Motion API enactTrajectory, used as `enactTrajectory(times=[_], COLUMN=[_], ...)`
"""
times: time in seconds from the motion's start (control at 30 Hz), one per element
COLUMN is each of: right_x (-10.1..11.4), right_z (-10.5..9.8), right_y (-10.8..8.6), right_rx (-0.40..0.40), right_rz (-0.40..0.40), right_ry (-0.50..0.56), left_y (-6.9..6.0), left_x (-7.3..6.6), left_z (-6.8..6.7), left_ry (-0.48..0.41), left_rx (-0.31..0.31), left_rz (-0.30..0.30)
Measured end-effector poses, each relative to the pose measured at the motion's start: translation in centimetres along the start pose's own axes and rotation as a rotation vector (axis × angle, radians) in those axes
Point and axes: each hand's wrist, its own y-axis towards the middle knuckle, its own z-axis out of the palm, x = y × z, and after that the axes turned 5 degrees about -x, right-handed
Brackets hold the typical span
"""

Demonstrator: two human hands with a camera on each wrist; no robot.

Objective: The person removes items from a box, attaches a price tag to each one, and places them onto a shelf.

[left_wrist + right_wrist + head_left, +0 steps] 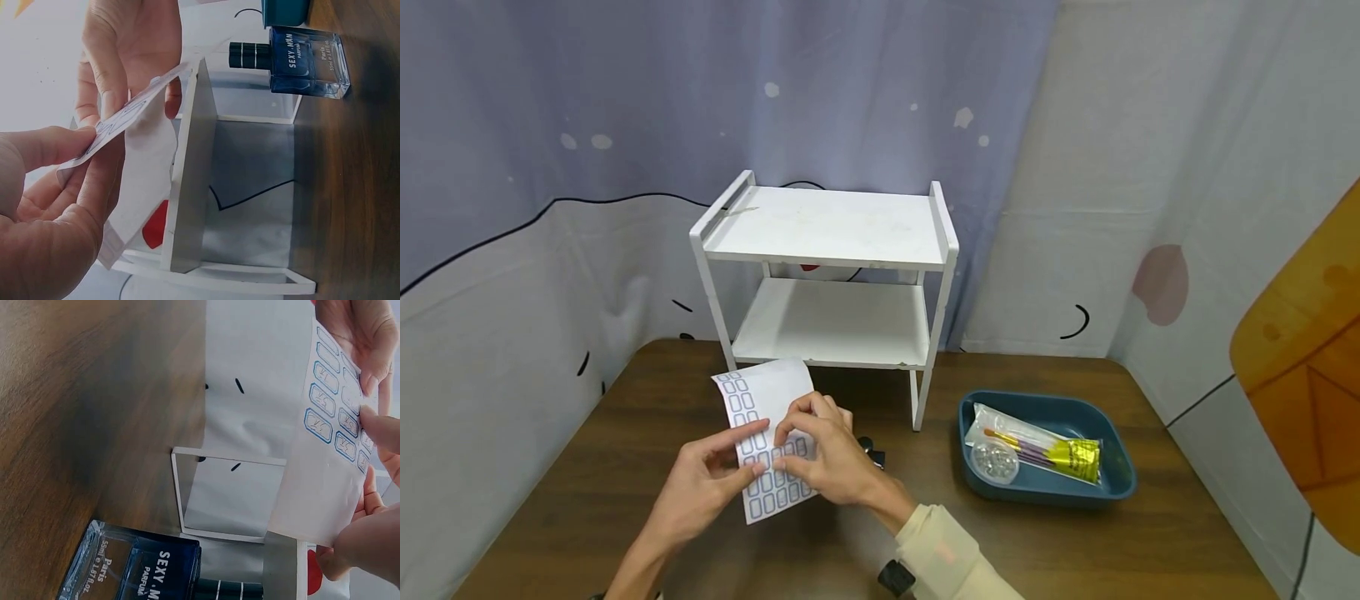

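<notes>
A white sheet of stickers [769, 390], printed with rows of blue-outlined labels, is held tilted above the table in front of the shelf. My left hand [688, 492] pinches its left edge between thumb and fingers. On the right part of the printed rows, my right hand [831, 458] bends thumb and fingers together at the labels. In the right wrist view, some label frames on the sheet [300, 494] carry handwritten marks, while a broad part is blank. A blue perfume bottle [309, 62] with a dark cap stands on the table; my right hand mostly hides it in the head view.
Behind the hands stands a white two-tier shelf [831, 227]. To the right, a blue tray [1047, 496] holds a round clear tub [995, 461] and a plastic packet [1037, 446] containing brushes. The wooden table [625, 433] is bordered by printed curtains [880, 100].
</notes>
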Motion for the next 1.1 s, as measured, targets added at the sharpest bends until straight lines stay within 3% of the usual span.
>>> enactTrajectory(times=[0.5,1.1], right_x=[-0.38,-0.63], right_z=[0.15,-0.09], right_y=[-0.05,-0.17], right_rx=[-0.004,0.081], right_rz=[0.029,0.061], right_ry=[0.096,0.209], left_y=[0.15,0.23], left_x=[-0.14,-0.07], left_z=[0.05,-0.63], left_ry=[0.011,-0.008], left_rx=[0.013,0.028], left_rz=[-0.061,-0.174])
